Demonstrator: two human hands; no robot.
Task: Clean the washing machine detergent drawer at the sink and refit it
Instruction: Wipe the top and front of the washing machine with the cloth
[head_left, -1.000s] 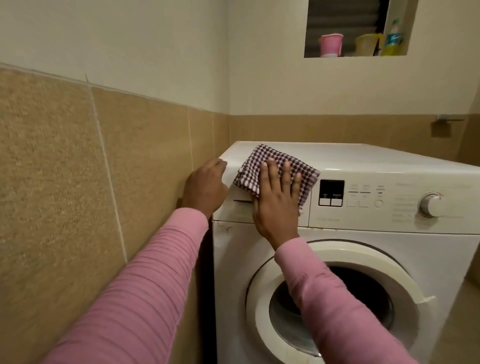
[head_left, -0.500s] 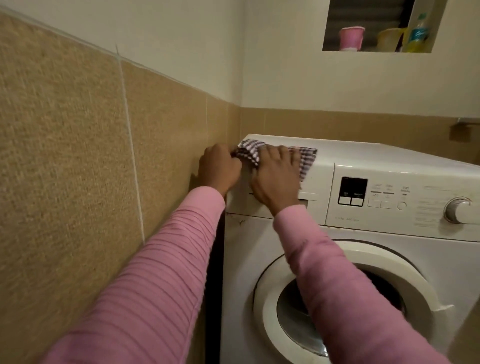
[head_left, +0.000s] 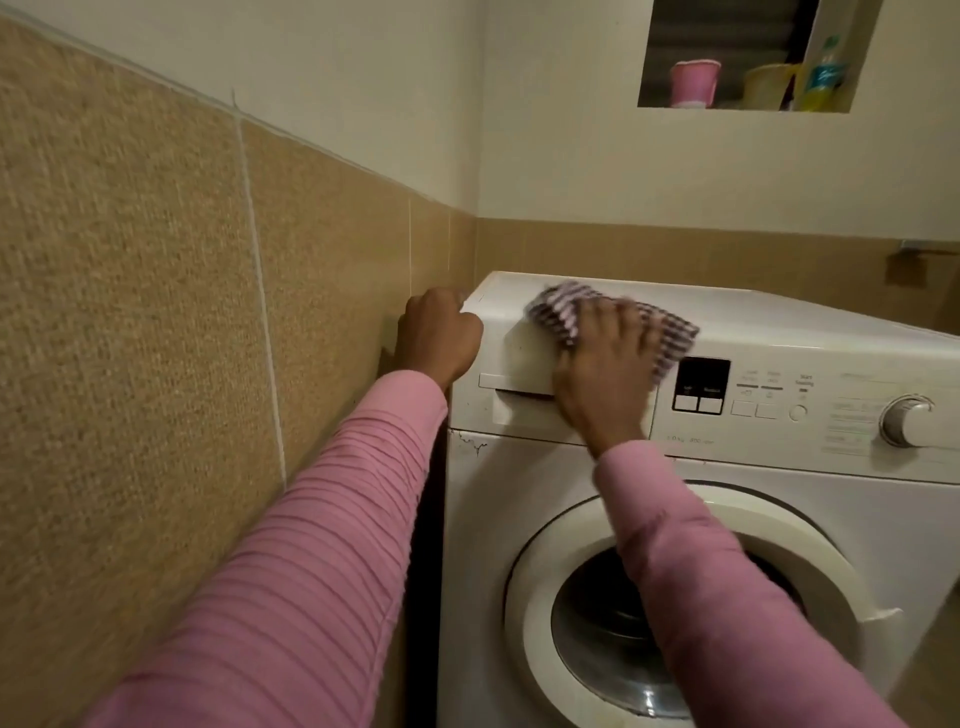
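**Blurred, covered, cut off**

The checked cloth (head_left: 670, 338) and the right hand (head_left: 602, 374) are motion-blurred. That hand covers the 3 o'clock end of the detergent drawer (head_left: 514, 384). The left hand (head_left: 439, 335) hides its own fingertips. Panel lettering (head_left: 852, 415) is too small to read. The door (head_left: 530, 613) runs off at 6 o'clock.

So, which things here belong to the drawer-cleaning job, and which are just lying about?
Job: detergent drawer, shut in the washing machine; checked cloth under the right hand; left hand at the machine's corner.
Lying about: pink cup, yellow cup, bottle in the wall opening.
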